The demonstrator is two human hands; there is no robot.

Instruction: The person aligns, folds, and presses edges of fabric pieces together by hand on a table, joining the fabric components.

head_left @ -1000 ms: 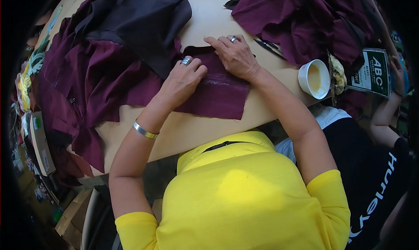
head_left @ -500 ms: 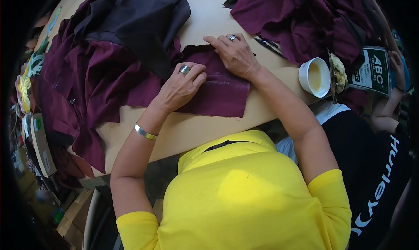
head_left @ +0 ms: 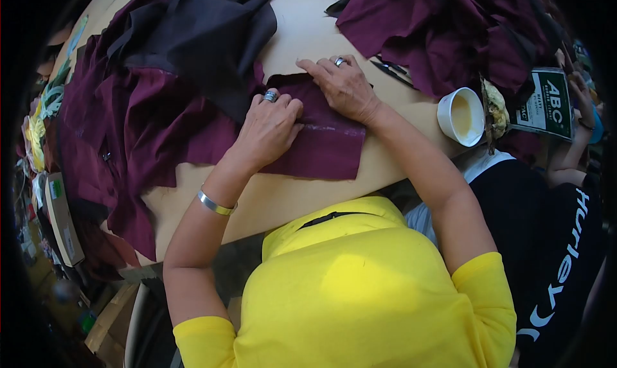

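A piece of maroon fabric point(head_left: 328, 156) lies at the front edge of the table, with a whitish streak running across it. My left hand point(head_left: 273, 127), wearing a ring and a bracelet, has its fingers curled in a pinch on the fabric's left part. Higher up, my right hand point(head_left: 344, 88) grips the fabric's upper edge, its index finger reaching out to the left and its other fingers bent. My thumbs are mostly hidden. Dark fabric point(head_left: 193, 37) joins the larger maroon cloth point(head_left: 173, 117) spread left of my hands.
A white bowl point(head_left: 442, 121) of yellowish paste stands at the table's right edge, beside a crusted brush-like thing point(head_left: 495, 111). Dark scissors point(head_left: 393, 71) lie near a maroon cloth pile point(head_left: 450, 34). A green-and-white ABC package point(head_left: 546, 105) and a person in black point(head_left: 533, 239) are at right.
My left hand has shifted slightly up and turned, and the whitish streak on the fabric shows more. The right hand stays nearly in place on the upper edge.
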